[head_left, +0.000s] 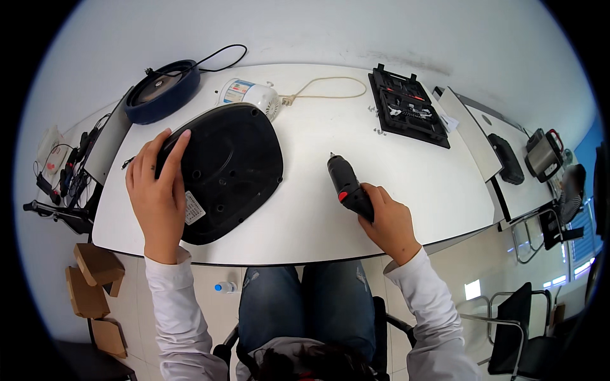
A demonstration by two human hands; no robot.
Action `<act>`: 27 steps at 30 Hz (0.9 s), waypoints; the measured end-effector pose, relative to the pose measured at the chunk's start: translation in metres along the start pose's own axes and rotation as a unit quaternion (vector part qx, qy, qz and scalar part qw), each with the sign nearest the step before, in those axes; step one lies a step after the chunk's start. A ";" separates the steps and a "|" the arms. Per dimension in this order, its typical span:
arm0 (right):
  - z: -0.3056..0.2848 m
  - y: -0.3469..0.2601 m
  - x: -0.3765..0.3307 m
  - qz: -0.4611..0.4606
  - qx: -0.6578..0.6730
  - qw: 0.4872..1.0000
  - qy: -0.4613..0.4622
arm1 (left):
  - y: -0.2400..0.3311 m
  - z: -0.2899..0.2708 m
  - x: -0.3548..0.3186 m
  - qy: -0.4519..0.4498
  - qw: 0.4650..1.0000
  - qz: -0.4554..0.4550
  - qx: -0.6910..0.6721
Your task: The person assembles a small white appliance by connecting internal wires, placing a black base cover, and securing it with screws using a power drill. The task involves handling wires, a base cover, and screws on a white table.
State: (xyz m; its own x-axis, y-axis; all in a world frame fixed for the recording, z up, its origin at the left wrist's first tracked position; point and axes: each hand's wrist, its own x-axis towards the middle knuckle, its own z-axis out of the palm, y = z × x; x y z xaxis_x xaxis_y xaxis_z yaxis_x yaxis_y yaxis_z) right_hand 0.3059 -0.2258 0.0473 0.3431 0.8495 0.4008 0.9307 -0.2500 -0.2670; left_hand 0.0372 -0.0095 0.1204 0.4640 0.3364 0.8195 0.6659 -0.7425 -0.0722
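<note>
A black rounded-square plastic base [235,159] shows its underside, with round holes and a white label, on the left of the white table. My left hand [159,190] grips its left edge, fingers curled over the rim and thumb side along the near part. My right hand [391,219] is closed round the grip of a black cordless screwdriver [346,184] with a red button. The screwdriver's bit points away from me and to the left, apart from the base. Behind the base lies a white vented appliance part [251,95], partly hidden by it.
An open black tool case [406,105] lies at the back right, with small loose screws [379,131] beside it. A dark blue round appliance [162,92] with a black cord stands at the back left. A beige cable [330,79] crosses the back. Cardboard boxes [98,273] stand on the floor.
</note>
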 end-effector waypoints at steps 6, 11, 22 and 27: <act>0.013 0.006 0.002 0.000 -0.033 0.999 -0.023 | 0.001 -0.004 0.003 -0.037 0.997 0.024 0.064; 0.021 0.001 0.010 -0.008 -0.056 0.998 -0.010 | 0.003 -0.002 0.003 -0.021 0.999 0.007 0.029; 0.026 0.054 0.096 -0.088 0.057 0.994 -0.032 | 0.001 0.004 -0.002 0.034 0.999 -0.030 -0.015; 0.036 0.144 0.162 0.025 -0.062 0.992 0.104 | 0.003 0.003 0.000 0.039 0.997 -0.042 -0.057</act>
State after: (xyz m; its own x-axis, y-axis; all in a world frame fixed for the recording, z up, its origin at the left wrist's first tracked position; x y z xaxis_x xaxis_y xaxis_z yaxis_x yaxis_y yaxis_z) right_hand 0.4913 -0.1077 0.0423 0.3961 0.7233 0.5656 0.9158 -0.3560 -0.1862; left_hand 0.0410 -0.0094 0.1185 0.3601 0.3577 0.8616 0.6277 -0.7762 0.0599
